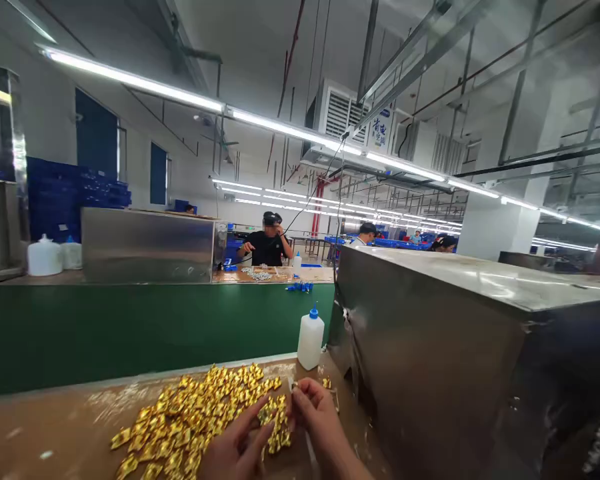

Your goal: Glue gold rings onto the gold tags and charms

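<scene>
While the right hand [320, 417] has thumb and index closed on what looks like a small piece [294, 387], too blurred to ID, the left hand [237, 443] is apart from it, thumb and index spread, nothing visible between them. Gold parts: big loose pile [195, 413] lies left of and beyond the left hand, spread over the brown worktop [45, 433]. Smaller cluster [281, 437] sits between the hands, just left of the right one. One lone gold part [327, 383] is just beyond the right hand's knuckles. White bottle [311, 341] stands upright past the right hand, blue cap [314, 312] on top, neither hand touching it. Progress, my read: mid-batch. The split into pile and cluster could mean handled vs unhandled, but can't tell which is which; parts look alike at this res. If the big pile is the unhandled side, most is left; if it's the finished side, only the cluster remains. No filled tray or box near either hand, so can't call anything done. Beyond the bottle: green belt [155, 327], blue parts [300, 287] at its far edge. Metal housing [430, 353] right of the right hand.
</scene>
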Demonstrator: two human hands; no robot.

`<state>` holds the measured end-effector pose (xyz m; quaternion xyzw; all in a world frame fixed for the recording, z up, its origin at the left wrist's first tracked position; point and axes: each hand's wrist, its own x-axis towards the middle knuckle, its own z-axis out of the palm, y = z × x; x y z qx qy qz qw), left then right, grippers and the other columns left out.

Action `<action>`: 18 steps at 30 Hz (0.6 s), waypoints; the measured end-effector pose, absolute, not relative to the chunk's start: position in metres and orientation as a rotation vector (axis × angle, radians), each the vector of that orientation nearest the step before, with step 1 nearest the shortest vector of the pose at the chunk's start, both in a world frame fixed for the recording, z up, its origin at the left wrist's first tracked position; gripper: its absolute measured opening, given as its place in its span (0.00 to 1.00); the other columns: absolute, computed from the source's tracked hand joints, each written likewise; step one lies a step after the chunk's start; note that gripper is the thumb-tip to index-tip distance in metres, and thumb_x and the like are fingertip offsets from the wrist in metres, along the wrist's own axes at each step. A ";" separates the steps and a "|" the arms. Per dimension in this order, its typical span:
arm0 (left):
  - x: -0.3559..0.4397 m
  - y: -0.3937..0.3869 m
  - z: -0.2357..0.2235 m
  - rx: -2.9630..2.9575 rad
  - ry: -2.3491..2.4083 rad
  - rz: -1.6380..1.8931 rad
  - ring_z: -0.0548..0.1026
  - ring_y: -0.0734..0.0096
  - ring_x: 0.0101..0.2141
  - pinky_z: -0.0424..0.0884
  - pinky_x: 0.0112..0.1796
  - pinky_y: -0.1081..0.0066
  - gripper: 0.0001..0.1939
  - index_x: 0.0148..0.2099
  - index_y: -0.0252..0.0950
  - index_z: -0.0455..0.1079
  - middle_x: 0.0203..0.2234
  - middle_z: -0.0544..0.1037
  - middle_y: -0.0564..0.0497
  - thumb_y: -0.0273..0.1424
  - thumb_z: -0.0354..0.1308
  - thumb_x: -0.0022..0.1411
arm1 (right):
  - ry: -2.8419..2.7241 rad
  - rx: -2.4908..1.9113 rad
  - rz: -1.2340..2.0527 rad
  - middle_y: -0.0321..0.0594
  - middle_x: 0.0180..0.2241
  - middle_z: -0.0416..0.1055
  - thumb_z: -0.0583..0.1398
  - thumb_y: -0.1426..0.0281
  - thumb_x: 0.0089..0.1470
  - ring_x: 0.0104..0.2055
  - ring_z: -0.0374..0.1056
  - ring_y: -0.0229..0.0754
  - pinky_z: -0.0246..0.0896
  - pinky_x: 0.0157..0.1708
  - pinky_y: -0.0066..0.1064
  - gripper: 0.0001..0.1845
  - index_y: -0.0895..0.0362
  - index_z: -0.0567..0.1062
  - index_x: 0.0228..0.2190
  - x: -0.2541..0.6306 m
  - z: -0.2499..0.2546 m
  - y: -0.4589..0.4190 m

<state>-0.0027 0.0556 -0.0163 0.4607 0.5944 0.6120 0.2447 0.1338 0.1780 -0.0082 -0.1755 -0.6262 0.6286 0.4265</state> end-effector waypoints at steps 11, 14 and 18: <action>0.000 0.049 -0.003 1.221 1.519 1.659 0.76 0.68 0.22 0.72 0.27 0.71 0.29 0.60 0.39 0.77 0.26 0.79 0.55 0.49 0.65 0.62 | -1.513 -0.344 1.728 0.38 0.33 0.72 0.70 0.52 0.54 0.30 0.66 0.36 0.66 0.30 0.28 0.21 0.58 0.79 0.31 0.142 -0.009 0.171; 0.001 0.046 0.001 1.219 1.489 1.659 0.76 0.68 0.22 0.72 0.28 0.71 0.27 0.60 0.39 0.77 0.25 0.77 0.56 0.47 0.65 0.63 | -1.528 -0.340 1.755 0.38 0.32 0.72 0.69 0.51 0.56 0.30 0.67 0.38 0.67 0.32 0.30 0.21 0.57 0.81 0.34 0.142 -0.003 0.167; 0.001 0.045 0.003 1.212 1.481 1.658 0.76 0.69 0.21 0.71 0.27 0.72 0.25 0.59 0.38 0.77 0.24 0.75 0.57 0.45 0.65 0.64 | -1.568 -0.328 1.757 0.38 0.30 0.72 0.67 0.50 0.58 0.31 0.66 0.38 0.67 0.33 0.31 0.21 0.56 0.82 0.35 0.144 0.004 0.162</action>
